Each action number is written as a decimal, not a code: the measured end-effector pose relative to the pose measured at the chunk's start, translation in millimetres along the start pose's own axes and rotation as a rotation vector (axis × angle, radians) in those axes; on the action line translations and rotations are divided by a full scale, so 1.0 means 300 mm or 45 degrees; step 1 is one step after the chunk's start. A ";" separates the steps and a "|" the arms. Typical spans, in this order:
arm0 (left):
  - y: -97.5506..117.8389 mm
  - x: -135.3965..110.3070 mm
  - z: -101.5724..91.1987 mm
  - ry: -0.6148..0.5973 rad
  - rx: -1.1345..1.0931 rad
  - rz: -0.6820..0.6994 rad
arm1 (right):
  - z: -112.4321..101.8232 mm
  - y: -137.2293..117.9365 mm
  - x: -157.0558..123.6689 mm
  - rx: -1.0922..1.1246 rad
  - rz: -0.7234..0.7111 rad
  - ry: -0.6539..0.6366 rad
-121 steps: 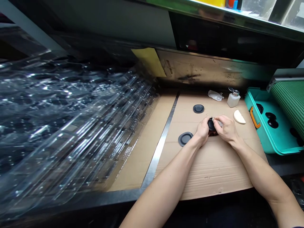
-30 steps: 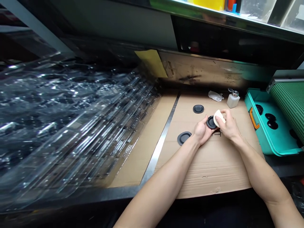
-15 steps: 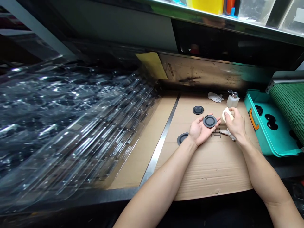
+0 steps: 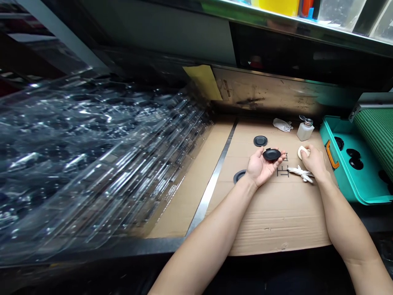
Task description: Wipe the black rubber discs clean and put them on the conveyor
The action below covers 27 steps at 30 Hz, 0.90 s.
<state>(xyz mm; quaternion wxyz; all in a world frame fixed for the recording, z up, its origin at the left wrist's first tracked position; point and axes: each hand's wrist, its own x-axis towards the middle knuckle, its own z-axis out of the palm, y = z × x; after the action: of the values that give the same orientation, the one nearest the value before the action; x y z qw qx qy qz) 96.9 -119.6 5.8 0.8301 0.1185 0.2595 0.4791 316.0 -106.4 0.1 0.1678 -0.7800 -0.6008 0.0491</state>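
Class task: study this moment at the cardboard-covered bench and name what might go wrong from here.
The black round disc lies loose on the open left hand, so it might slide off onto the cardboard sheet. The left hand is also right beside a second black disc and might nudge it out of place. The right hand grips a cream sponge not far from the pump bottle, which a careless sweep might tip.

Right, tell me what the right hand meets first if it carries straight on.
The right hand, holding a cream sponge, points up-left: probably at a crumpled white wipe, just left of the clear metal-capped bottle; depth is unclear.
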 end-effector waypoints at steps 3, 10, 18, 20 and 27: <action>-0.028 0.006 -0.017 -0.027 0.497 0.275 | 0.020 0.022 0.018 -0.066 -0.040 0.043; -0.099 0.008 -0.055 0.024 1.656 1.238 | 0.034 0.029 0.029 -0.091 -0.075 0.055; -0.102 0.010 -0.061 0.068 1.707 1.274 | 0.030 0.021 0.025 -0.087 -0.077 0.049; -0.105 0.012 -0.063 0.065 1.706 1.260 | 0.030 0.022 0.026 -0.093 -0.076 0.047; -0.091 0.000 -0.061 0.062 1.622 1.074 | 0.050 0.031 0.028 -0.076 -0.078 0.095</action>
<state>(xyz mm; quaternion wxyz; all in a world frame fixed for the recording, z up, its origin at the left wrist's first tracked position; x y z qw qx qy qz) 106.9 -134.4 -21.7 0.3423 0.6527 0.4368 0.5158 322.7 -97.5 -15.8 0.1682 -0.7672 -0.6190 -0.0032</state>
